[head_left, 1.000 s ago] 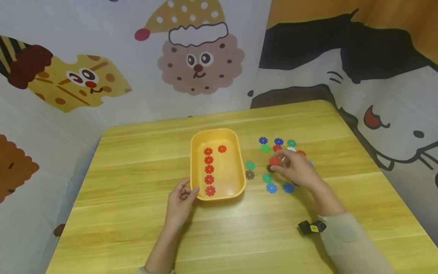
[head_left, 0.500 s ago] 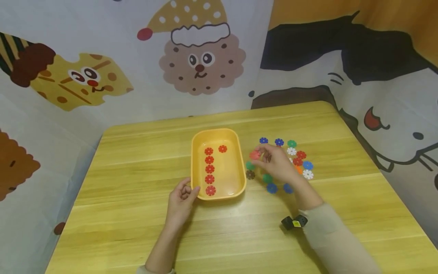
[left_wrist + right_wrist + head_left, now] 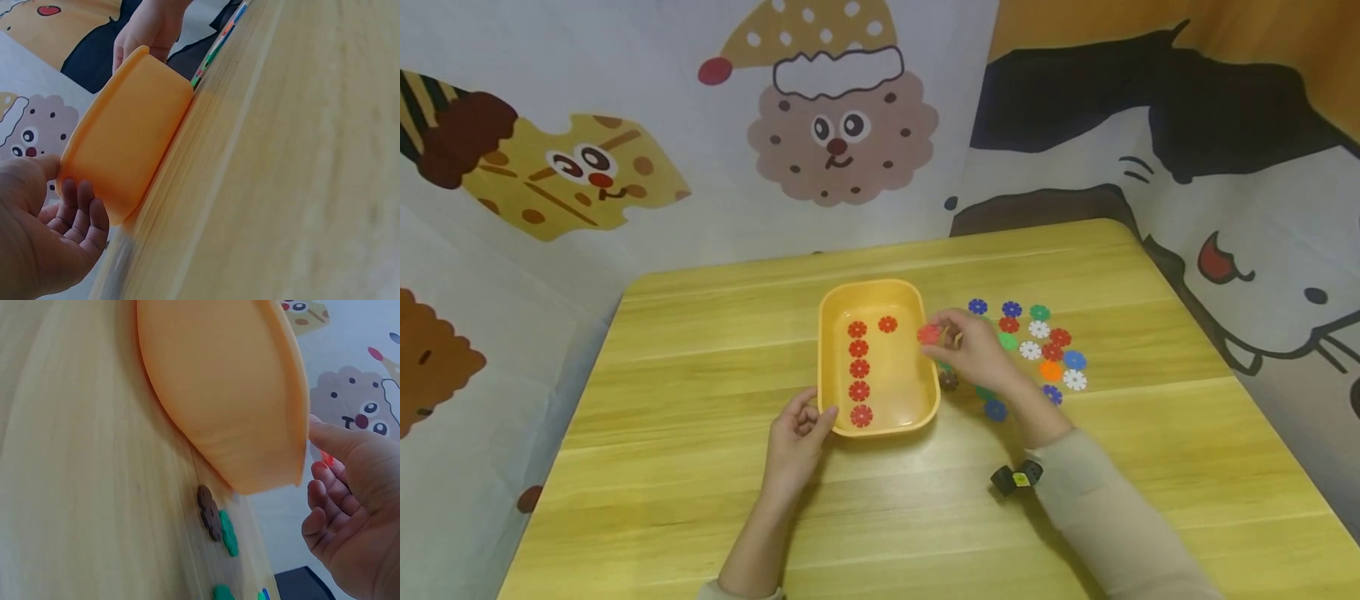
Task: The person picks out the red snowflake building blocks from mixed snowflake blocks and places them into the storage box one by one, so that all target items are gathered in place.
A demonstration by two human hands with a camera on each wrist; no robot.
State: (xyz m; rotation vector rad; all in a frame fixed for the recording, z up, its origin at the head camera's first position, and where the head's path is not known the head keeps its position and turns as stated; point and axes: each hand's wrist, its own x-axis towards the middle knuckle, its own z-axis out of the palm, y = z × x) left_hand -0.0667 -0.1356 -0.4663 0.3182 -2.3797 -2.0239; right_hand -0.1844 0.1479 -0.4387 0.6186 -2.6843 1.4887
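An orange-yellow plastic tray (image 3: 898, 383) stands on the table, with a column of several red snowflake discs (image 3: 859, 368) along its left side and one more red disc (image 3: 887, 324) at its upper right. My left hand (image 3: 797, 446) holds the tray's near left corner, thumb on the rim and fingers against the outer wall (image 3: 125, 137). Between thumb and fingertips, my right hand (image 3: 976, 352) pinches a red snowflake disc (image 3: 929, 334) above the tray's right rim. In the right wrist view, most of that disc (image 3: 327, 457) is hidden behind the hand.
Loose snowflake discs in blue, green, white, red, orange and brown lie right of the tray, among them an orange disc (image 3: 1050, 371) and a white one (image 3: 1075, 380); my right hand covers some. A cartoon-printed cloth (image 3: 700, 225) hangs behind the wooden table (image 3: 700, 358).
My right hand has carried the red disc leftward from the loose pile to the tray's right rim. The left hand and the tray have stayed in place.
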